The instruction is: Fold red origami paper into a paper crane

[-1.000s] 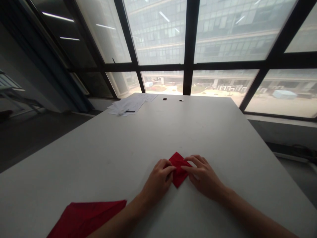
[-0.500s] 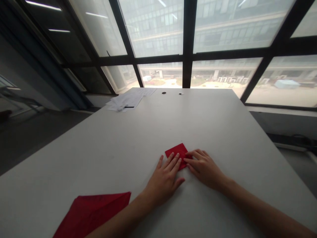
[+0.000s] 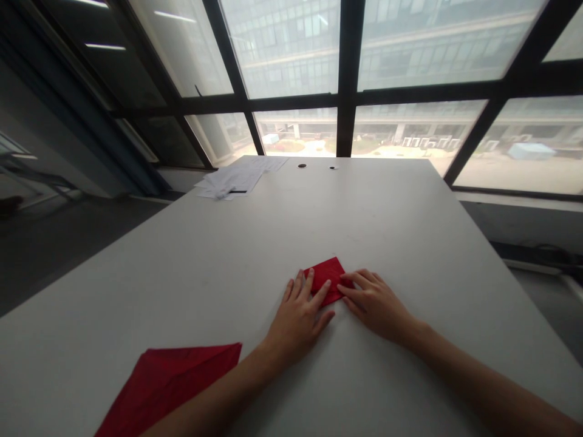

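Note:
A small folded piece of red paper [image 3: 328,271] lies flat on the white table [image 3: 255,243], turned at an angle. My left hand [image 3: 298,318] rests open on its left and near side, fingers spread, with the index fingertip pressing on the paper. At the paper's right edge, my right hand [image 3: 378,306] pinches a corner or flap between thumb and fingers; the fingers hide part of that edge. A larger sheet of red paper [image 3: 177,376], creased, lies at the lower left, partly covered by my left forearm.
Loose white papers [image 3: 241,176] with a dark strip on them lie at the table's far left. Two round holes show in the tabletop near the far edge, one the left hole [image 3: 301,165]. Large windows with a dark frame [image 3: 346,79] stand behind the table.
My left hand has shifted slightly left, and its fingers have spread wider, uncovering more of the small red paper. The right hand keeps its pinch at the right edge.

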